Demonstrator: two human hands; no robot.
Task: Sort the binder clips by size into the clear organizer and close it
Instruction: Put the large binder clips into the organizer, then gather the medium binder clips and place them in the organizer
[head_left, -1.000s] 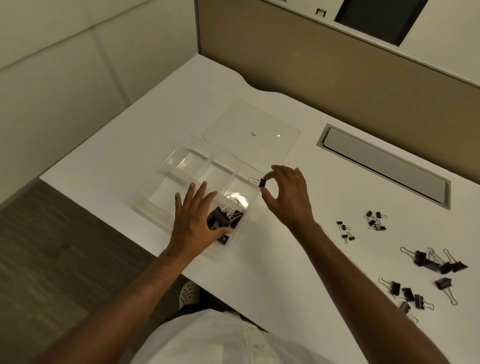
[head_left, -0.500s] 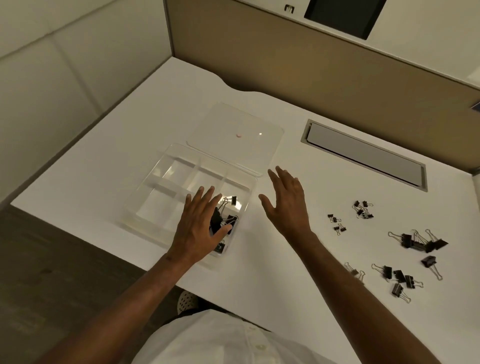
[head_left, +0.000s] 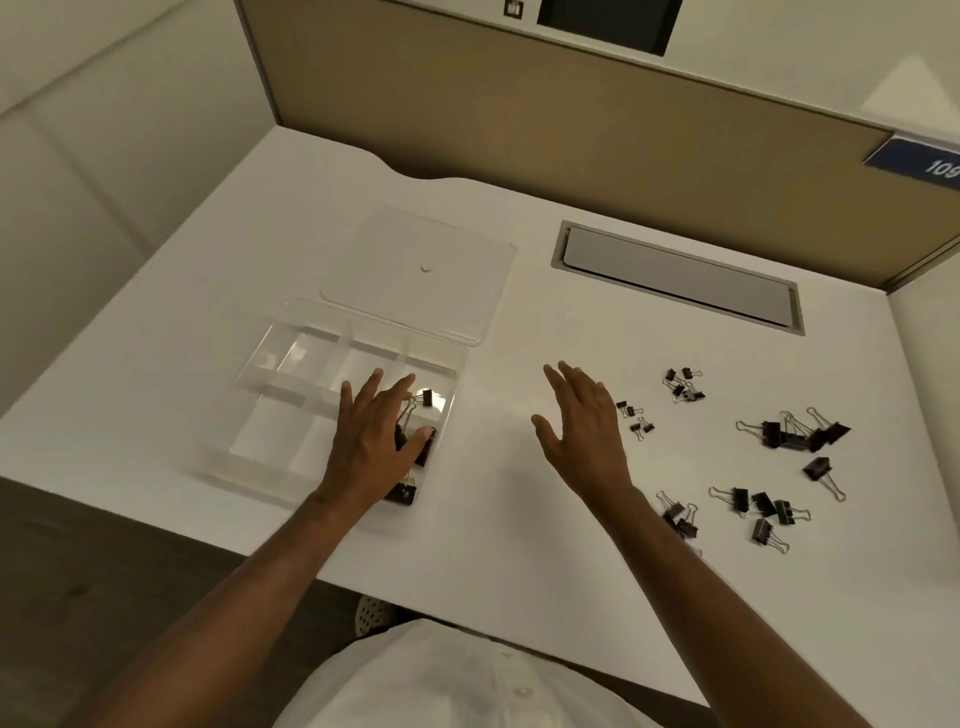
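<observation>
Binder clips (head_left: 789, 434) lie scattered by size toward the worktop's (head_left: 498, 519) right edge, a few already in the clear organizer's (head_left: 291, 343) near-right compartment, its lid (head_left: 415, 244) flat behind. Left hand (head_left: 371, 441) rests spread on the organizer; right hand (head_left: 584, 431) hovers open, fingers (head_left: 563, 382) apart, holding nothing. Light, stiff steel, I'd say: pinch the black body, since wire handles swing. Corner sign reads "109".

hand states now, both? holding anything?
Left hand: open, fingers spread, resting over the clear organizer, gripping nothing.
Right hand: open, empty, above the desk.
</observation>
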